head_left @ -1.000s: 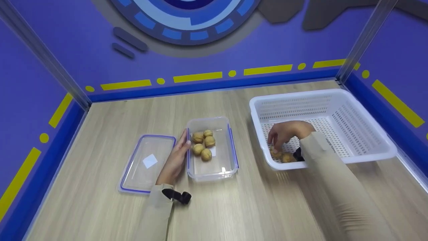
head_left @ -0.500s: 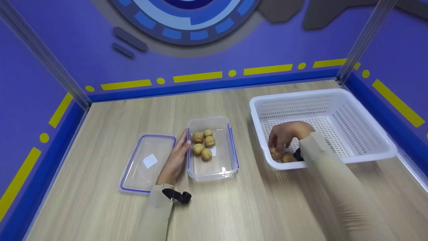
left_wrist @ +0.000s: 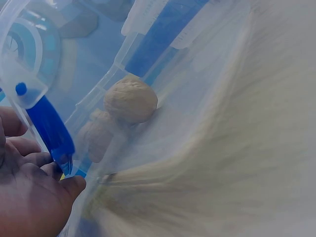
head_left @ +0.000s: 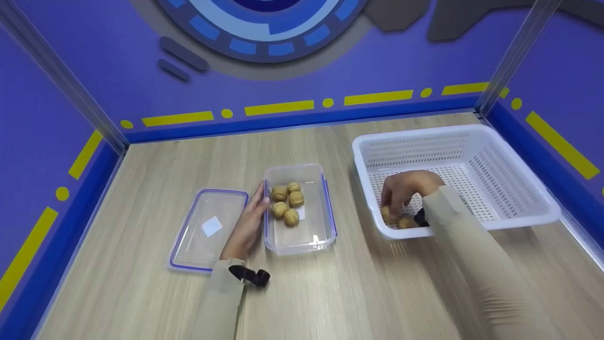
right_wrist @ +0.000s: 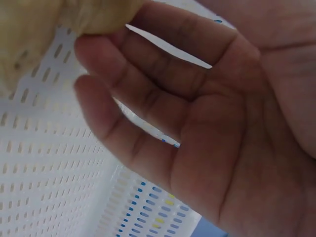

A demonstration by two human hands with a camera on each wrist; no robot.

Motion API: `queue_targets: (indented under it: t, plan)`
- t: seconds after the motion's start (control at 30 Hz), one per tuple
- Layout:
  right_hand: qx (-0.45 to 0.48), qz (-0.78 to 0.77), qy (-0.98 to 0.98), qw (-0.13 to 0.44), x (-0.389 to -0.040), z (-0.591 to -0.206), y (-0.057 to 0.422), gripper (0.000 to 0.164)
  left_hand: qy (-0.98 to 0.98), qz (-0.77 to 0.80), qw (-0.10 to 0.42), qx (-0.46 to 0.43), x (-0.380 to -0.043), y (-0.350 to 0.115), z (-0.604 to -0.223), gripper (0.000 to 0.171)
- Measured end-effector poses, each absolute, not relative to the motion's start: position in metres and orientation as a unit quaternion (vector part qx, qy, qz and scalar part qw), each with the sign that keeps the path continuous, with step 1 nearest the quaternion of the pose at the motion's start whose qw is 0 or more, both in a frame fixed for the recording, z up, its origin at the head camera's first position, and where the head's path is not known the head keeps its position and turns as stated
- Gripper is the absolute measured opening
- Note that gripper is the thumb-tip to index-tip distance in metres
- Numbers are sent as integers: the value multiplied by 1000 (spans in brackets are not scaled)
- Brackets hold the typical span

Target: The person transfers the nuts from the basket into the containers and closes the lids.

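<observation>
Pinching walnut (head_left: 386, 216) with right hand (head_left: 403, 189) in near-left corner of white basket (head_left: 415, 148), bracing see-through container (head_left: 299, 248) with loosely extended left hand (head_left: 246, 224); probably best squeezing evenly, lifting straight up past neighbouring walnut (head_left: 406, 222).

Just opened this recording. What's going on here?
A person is at work with both hands. The left hand rests against the side of a clear box with five walnuts in it. The right hand is down in a white basket, its fingers on a walnut in the near left corner; another nut lies beside it. The lid is off, lying left of the box.
</observation>
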State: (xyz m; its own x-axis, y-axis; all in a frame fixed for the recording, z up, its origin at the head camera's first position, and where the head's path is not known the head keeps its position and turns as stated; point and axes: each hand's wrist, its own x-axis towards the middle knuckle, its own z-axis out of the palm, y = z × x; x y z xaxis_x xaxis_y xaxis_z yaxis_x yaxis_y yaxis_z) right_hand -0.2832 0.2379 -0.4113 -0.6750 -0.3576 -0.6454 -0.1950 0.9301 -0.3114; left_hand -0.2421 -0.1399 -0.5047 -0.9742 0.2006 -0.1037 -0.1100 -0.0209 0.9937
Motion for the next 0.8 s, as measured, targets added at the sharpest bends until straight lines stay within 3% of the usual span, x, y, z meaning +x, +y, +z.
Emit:
queue_targets:
  t: [0.2,0.8]
  plan:
    - [-170,-108,904,378,-285,-412,238,24,673,730,106,44,-242,-139,-504,60]
    - [-188,-129,916,330,-285,-411,243,25,682,723,106,35,-242,-139,-503,59]
